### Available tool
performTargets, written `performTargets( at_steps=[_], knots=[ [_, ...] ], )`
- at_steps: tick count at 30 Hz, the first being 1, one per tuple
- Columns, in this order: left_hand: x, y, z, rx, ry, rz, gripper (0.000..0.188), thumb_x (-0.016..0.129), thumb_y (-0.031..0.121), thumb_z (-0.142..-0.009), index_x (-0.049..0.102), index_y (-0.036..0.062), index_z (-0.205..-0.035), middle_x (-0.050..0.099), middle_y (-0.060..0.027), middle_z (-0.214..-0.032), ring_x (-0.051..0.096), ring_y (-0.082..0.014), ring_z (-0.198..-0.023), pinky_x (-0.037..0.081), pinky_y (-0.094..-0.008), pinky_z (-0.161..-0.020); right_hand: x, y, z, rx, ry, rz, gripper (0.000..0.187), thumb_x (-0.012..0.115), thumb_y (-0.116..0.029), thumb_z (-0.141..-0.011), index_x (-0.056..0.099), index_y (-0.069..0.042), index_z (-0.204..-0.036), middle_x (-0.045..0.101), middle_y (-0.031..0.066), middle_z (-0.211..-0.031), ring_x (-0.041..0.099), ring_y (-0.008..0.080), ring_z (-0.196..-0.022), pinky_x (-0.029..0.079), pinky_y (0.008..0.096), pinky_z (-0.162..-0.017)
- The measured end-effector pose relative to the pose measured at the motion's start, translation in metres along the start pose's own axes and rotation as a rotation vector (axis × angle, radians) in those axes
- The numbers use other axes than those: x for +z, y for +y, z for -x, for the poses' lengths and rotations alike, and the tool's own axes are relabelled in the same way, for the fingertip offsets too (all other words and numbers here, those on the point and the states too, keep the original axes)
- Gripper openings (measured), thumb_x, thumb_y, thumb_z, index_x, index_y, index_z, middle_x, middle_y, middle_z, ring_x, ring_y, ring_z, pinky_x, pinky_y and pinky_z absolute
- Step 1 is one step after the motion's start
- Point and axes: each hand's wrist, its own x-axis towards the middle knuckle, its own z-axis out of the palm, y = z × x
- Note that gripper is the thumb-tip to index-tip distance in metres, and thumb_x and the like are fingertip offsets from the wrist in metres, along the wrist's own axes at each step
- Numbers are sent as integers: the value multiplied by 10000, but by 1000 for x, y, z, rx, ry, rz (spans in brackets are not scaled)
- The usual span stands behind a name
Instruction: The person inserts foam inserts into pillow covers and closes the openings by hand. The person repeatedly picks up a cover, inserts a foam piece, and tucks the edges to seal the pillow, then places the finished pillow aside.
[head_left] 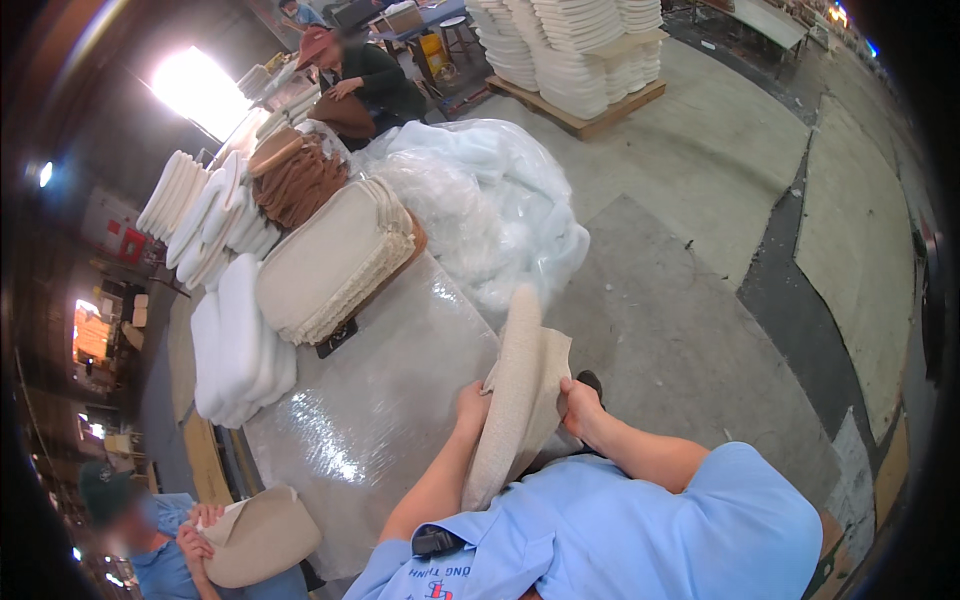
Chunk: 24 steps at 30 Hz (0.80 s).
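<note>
In front of my body stands a long beige fabric cushion cover (513,400), narrow side toward me, with a loose flap (550,375) of the cloth on its right. My left hand (473,408) is closed on the cover's left side, its fingertips partly hidden by the cloth. On the other side, my right hand (580,405) pinches the flap's right edge. The cover's far end reaches a large see-through plastic bag of white fluffy filling (480,200).
A shiny plastic-covered table (370,400) lies to the left, holding stacked beige cushion covers (335,260), white foam pads (235,340) and brown covers (298,180). One co-worker (150,530) handles a beige cushion at lower left; another (375,85) works beyond. White pads (565,60) stand on a pallet.
</note>
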Motion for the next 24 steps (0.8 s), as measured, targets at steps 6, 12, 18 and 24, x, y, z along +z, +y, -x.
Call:
performTargets(
  at_steps=[6, 12, 18, 24],
  knots=[
    [12, 25, -29, -143, -23, 59, 401, 678, 312, -1009, 740, 6, -1260, 794, -169, -1111, 741, -294, -1039, 553, -436, -918, -8, -28, -29, 135, -71, -227, 505, 546, -358, -1108, 575, -5, -1466, 588, 178, -1521, 542, 333, -1420, 414, 541, -1204],
    [16, 50, -43, -32, 222, -279, 395, 591, 348, -1041, 707, 17, -1221, 762, -279, -1091, 724, -455, -1079, 529, -559, -936, 14, -34, -53, -72, -292, -165, 480, 572, -388, -1094, 635, -29, -1406, 718, 171, -1311, 716, 335, -1162, 583, 541, -1020],
    [31, 48, -34, 67, 261, -440, 323, 559, 336, -1031, 612, 43, -1159, 747, -295, -1020, 714, -503, -990, 523, -612, -878, -14, -7, -67, -82, -422, -53, 476, 586, -403, -1088, 656, -35, -1382, 735, 165, -1272, 734, 322, -1115, 606, 528, -967],
    [31, 46, -46, 81, 265, -432, 343, 540, 381, -1044, 579, 68, -1178, 753, -275, -1010, 722, -483, -969, 534, -595, -839, 1, -18, -78, -28, -355, 61, 479, 591, -411, -1086, 660, -36, -1374, 734, 162, -1271, 734, 310, -1107, 611, 515, -942]
  ],
)
